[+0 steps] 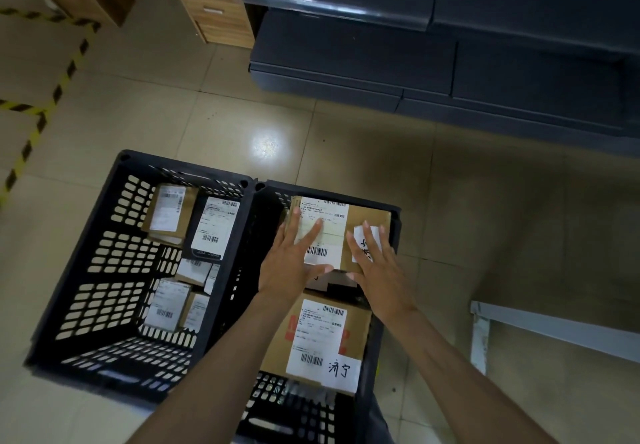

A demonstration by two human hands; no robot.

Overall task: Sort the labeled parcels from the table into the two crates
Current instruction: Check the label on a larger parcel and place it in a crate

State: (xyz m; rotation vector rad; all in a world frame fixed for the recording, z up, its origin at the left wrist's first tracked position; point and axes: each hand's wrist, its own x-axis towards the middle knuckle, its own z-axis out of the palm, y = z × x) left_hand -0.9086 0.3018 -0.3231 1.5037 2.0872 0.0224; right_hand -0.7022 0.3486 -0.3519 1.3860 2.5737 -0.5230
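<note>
Left crate (pixel 104 270), lower left of frame: several labelled parcels (pixel 214 225) already lie inside. Right crate (pixel 298 412), lower centre: stacked near its rim, large parcel (pixel 322 336) at the near end, top parcel (pixel 363 221) at the far end. Sorting looks well advanced; whatever is left on the table is out of view. Left hand (pixel 291 263) and right hand (pixel 377 270), fingers spread flat, rest on the top parcel's upper face.

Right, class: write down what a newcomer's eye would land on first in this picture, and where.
The left hand and right hand lie flat on a labelled cardboard parcel at the far end of the right crate. Beside it, the left crate holds several smaller labelled parcels at its bottom.
</note>
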